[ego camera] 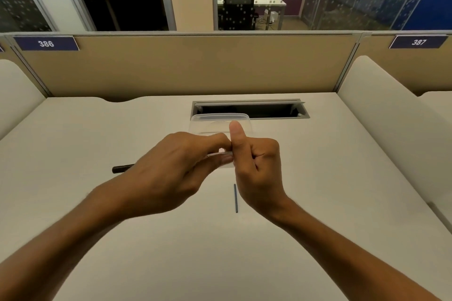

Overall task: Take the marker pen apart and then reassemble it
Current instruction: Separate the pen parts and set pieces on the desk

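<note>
Both my hands meet above the middle of the desk. My left hand (pixel 171 173) pinches a pale, whitish marker barrel (pixel 220 154) with its fingertips. My right hand (pixel 256 168) is curled around the barrel's other end, thumb pointing up. Most of the barrel is hidden by the fingers. A thin dark ink rod (pixel 235 198) lies on the desk just below my right hand. A black cap-like piece (pixel 122 168) lies on the desk to the left, partly hidden behind my left hand.
A clear plastic container (pixel 220 122) stands just beyond my hands. Behind it is an open cable slot (pixel 249 109) in the white desk (pixel 318 178). A tan partition (pixel 195 66) closes the back; padded side panels flank the desk.
</note>
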Demonstrator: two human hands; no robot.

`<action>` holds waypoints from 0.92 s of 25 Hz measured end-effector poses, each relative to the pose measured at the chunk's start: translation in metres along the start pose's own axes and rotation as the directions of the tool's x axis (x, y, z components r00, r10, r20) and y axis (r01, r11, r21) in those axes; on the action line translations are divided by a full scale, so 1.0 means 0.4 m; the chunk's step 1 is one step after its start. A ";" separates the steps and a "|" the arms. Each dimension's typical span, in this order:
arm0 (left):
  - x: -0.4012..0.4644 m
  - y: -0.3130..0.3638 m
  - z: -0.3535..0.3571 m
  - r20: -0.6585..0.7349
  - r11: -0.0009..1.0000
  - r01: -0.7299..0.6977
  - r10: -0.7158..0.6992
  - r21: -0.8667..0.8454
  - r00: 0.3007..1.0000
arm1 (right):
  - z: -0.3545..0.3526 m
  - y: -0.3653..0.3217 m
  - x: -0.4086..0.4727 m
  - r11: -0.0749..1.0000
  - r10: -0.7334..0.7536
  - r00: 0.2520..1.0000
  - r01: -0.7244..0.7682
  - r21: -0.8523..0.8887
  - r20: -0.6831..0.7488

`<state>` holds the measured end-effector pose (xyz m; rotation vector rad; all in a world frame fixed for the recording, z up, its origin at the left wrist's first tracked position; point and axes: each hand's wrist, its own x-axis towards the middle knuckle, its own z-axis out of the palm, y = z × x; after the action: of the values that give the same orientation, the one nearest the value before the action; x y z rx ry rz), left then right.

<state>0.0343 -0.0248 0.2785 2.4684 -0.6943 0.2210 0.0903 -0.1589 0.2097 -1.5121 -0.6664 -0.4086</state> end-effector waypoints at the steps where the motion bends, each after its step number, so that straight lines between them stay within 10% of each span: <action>1: 0.003 0.001 -0.010 0.025 0.997 -0.009 0.011 -0.082 1.000 | -0.005 -0.006 0.004 0.996 -0.088 0.996 0.088 -0.004 -0.002; 7: 0.012 0.010 -0.053 0.276 0.924 0.041 0.071 -0.379 0.958 | -0.032 -0.003 0.031 0.794 -0.575 0.814 0.579 -0.183 0.081; 15: -0.005 -0.029 -0.019 -0.010 0.965 0.048 -0.047 0.257 0.999 | -0.061 0.008 0.027 0.987 -0.017 0.983 0.046 -0.156 0.181; 23: -0.012 -0.041 -0.002 -0.010 0.977 0.048 -0.047 0.207 0.999 | -0.108 0.005 0.017 0.981 0.189 0.927 -0.163 -0.105 0.324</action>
<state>0.0387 -0.0106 0.2701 2.6783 -0.6381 0.2942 0.1031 -0.2004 0.2154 -1.7177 -0.7763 -0.0387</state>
